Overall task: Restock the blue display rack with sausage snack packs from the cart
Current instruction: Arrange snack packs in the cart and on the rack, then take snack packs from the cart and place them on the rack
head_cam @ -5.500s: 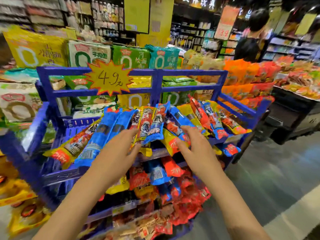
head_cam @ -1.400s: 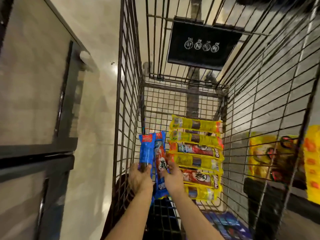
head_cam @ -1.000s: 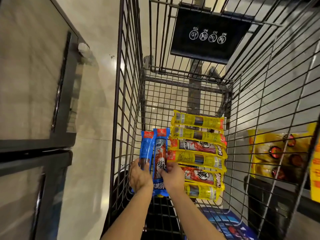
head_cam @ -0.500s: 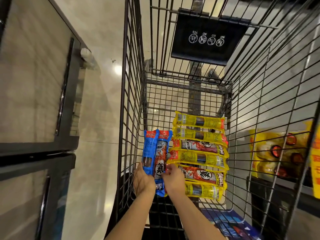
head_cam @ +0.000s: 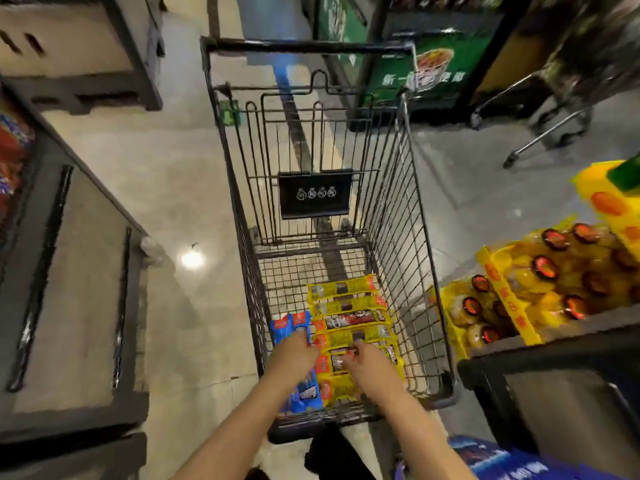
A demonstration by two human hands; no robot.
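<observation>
Reaching into the cart [head_cam: 408, 188], both hands lay low over the packs on its wire floor. The left hand [head_cam: 292, 356] rested on the blue packs [head_cam: 289, 323] by the left wall; whether its fingers gripped them could not be told. The right hand [head_cam: 372, 365] lay on the yellow packs [head_cam: 349, 308], which were stacked crosswise in a row just beside the blue ones, its fingers loosely bent, its grip also unclear. A sliver of the blue rack [head_cam: 512, 462] showed at bottom right
</observation>
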